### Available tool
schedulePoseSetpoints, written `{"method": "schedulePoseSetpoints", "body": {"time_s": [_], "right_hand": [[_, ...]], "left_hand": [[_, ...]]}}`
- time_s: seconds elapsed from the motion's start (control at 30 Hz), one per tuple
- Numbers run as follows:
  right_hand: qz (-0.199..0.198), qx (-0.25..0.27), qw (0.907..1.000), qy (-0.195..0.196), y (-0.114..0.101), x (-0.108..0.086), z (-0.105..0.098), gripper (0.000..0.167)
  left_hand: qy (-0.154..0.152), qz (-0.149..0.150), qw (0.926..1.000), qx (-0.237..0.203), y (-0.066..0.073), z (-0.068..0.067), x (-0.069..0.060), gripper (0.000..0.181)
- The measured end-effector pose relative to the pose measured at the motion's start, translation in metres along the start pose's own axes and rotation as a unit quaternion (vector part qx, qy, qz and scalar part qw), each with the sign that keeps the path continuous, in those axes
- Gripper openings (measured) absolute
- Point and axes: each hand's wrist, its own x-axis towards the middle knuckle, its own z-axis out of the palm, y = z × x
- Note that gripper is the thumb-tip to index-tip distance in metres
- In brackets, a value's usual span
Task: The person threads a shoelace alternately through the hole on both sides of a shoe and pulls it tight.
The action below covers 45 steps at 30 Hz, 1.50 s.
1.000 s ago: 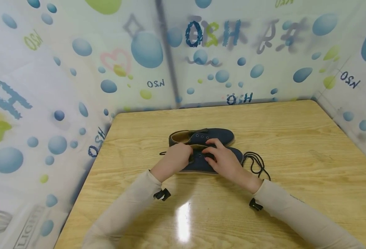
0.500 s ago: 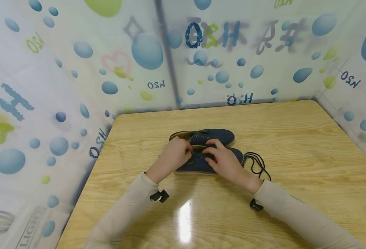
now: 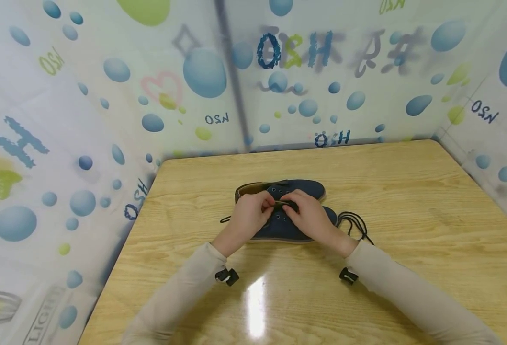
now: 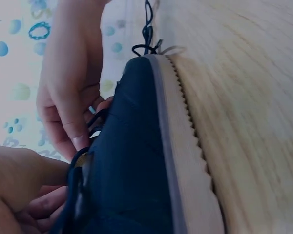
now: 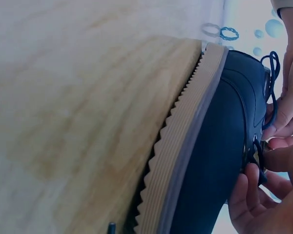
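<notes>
Two dark blue lace-up shoes lie side by side on the wooden table, toes to the right in the head view. Over the near shoe (image 3: 281, 231) my two hands meet at the lacing. The left hand (image 3: 251, 213) pinches a dark shoelace (image 5: 272, 92), whose loop rises beside the shoe in the right wrist view. The right hand (image 3: 312, 215) pinches lace by the eyelets, fingertips close to the left ones. Fingers partly hide the eyelets and the exact grip. Behind stands the far shoe (image 3: 307, 189), its eyelets without visible lace.
A loose black lace (image 3: 353, 221) lies coiled on the table (image 3: 408, 201) past the near shoe's toe. A small lace end (image 3: 225, 220) shows left of the heel. Behind the table hangs a patterned curtain (image 3: 300, 105).
The left hand first rose slightly, then moved right toward the right hand. My right hand's spread fingers drew together at the lacing. Both shoes stayed in place.
</notes>
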Motion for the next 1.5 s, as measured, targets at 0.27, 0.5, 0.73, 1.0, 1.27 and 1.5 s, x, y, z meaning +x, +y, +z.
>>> {"method": "schedulePoseSetpoints", "body": {"time_s": [0.27, 0.5, 0.73, 1.0, 1.27, 1.5], "right_hand": [[0.008, 0.013, 0.9999, -0.007, 0.001, 0.003, -0.002, 0.019], [0.006, 0.024, 0.9996, -0.012, 0.000, 0.002, -0.003, 0.021], [-0.002, 0.029, 0.9995, -0.012, 0.001, 0.000, -0.004, 0.022], [0.004, 0.031, 0.9995, -0.012, 0.001, -0.001, -0.004, 0.020], [0.006, 0.032, 0.9994, -0.004, 0.003, -0.003, -0.002, 0.020], [0.003, 0.032, 0.9995, -0.005, 0.003, -0.004, 0.000, 0.020]], "left_hand": [[0.030, -0.010, 0.9995, -0.006, 0.002, 0.006, 0.001, 0.013], [0.024, -0.017, 0.9990, 0.034, 0.006, 0.009, 0.006, 0.022], [0.022, -0.003, 0.9942, 0.106, 0.003, 0.008, 0.008, 0.014], [0.017, 0.045, 0.9983, 0.031, -0.009, 0.008, 0.009, 0.015], [-0.014, 0.013, 0.9985, -0.052, -0.013, 0.007, 0.013, 0.019], [0.003, -0.011, 0.9937, -0.111, -0.011, 0.008, 0.013, 0.013]]}}
